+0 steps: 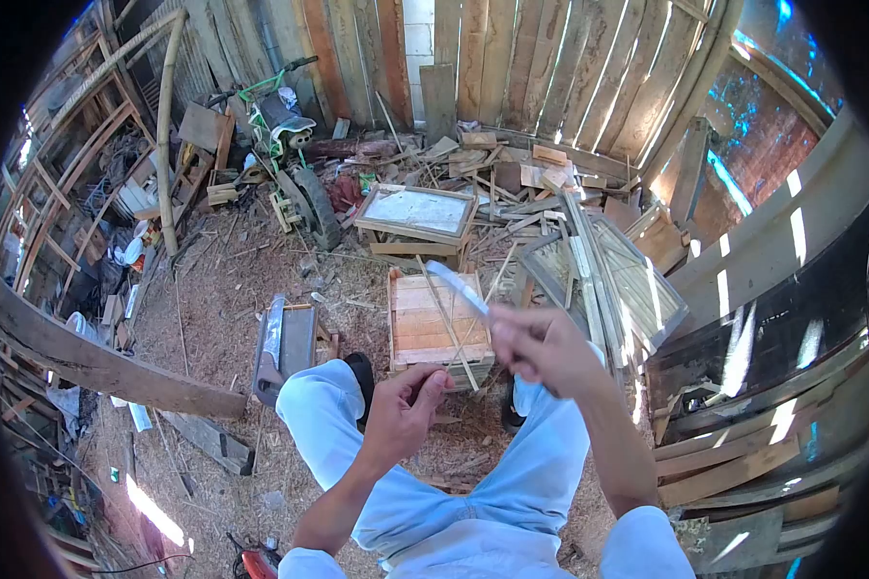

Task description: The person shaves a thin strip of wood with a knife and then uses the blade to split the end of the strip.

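My right hand (541, 352) is closed around the handle of a knife (459, 287), whose pale blade points up and to the left above a wooden crate. My left hand (410, 410) is in a pinch over my lap, near the crate's front edge. Anything between its fingers is too small or hidden to tell. Below and between my hands stands the slatted wooden crate (425, 323). Thin wooden sticks (444, 309) lie crossed on its top. A handsaw (272, 347) rests on a low dark-topped stool (300, 338) left of my knees.
A framed panel (417, 210) lies beyond the crate, before a heap of scrap wood (512, 174). Long boards and a slatted frame (628, 280) lean at right. A small green motorbike (285, 135) stands back left. A thick plank (116, 357) juts in from the left.
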Available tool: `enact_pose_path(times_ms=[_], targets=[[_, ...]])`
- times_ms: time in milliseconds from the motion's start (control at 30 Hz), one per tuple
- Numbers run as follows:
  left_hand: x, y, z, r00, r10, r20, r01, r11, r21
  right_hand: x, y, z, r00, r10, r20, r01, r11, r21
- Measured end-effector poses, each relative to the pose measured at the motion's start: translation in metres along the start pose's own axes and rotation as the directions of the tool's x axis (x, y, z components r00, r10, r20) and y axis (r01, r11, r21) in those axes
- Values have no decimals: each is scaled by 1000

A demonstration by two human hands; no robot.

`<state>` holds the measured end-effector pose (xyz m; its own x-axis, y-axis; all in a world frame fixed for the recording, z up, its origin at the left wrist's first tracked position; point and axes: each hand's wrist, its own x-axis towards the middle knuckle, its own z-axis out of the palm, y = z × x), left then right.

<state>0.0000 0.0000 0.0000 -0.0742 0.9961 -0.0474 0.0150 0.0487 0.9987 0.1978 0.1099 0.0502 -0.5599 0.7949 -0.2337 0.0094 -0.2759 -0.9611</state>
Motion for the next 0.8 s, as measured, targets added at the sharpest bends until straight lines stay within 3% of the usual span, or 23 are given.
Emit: enact_pose_path(times_ms=[67,100,167,233,300,333,367,433,467,500,567,633,700,800], targets=[[-1,-3,-3,1000,-14,-14,13,1000,-23,1,3,2,1000,17,-20,-21,981,-193],[4,10,-26,1000,3,-13,-2,998,64,17,5,14,999,-38,-3,37,991,-127],[3,13,-20,1000,-12,3,12,999,52,22,1,7,998,-69,6,68,985,156],[2,8,-18,1000,-19,6,19,1000,9,17,3,16,995,-95,-8,95,982,165],[2,10,-18,1000,-29,11,29,999,-27,6,6,28,994,-95,52,95,995,-7],[0,14,-17,998,-57,-5,57,998,-34,16,6,13,992,-115,-56,94,952,-291],[-3,15,-15,996,-92,-18,91,995,-45,20,9,4,993,-106,-61,83,953,-290],[-5,9,-9,996,-85,-2,85,996,-26,26,2,-4,983,-110,-147,139,970,202],[-4,8,-8,997,-75,11,75,997,1,23,3,2,977,-88,-195,106,991,80],[-4,7,-7,997,-74,12,74,997,-1,17,2,5,977,-89,-196,106,991,77],[-5,6,-7,996,-80,-45,79,997,-15,10,0,6,997,-54,-50,56,998,28],[-7,6,-7,998,-56,-29,57,998,33,12,-6,-11,996,-21,-85,24,999,30],[-8,5,-7,999,-26,-19,28,996,81,14,-16,-28,981,-95,-169,125,976,179],[-5,0,-6,997,36,-67,-30,996,87,3,-18,-18,987,-88,-135,112,978,175]])
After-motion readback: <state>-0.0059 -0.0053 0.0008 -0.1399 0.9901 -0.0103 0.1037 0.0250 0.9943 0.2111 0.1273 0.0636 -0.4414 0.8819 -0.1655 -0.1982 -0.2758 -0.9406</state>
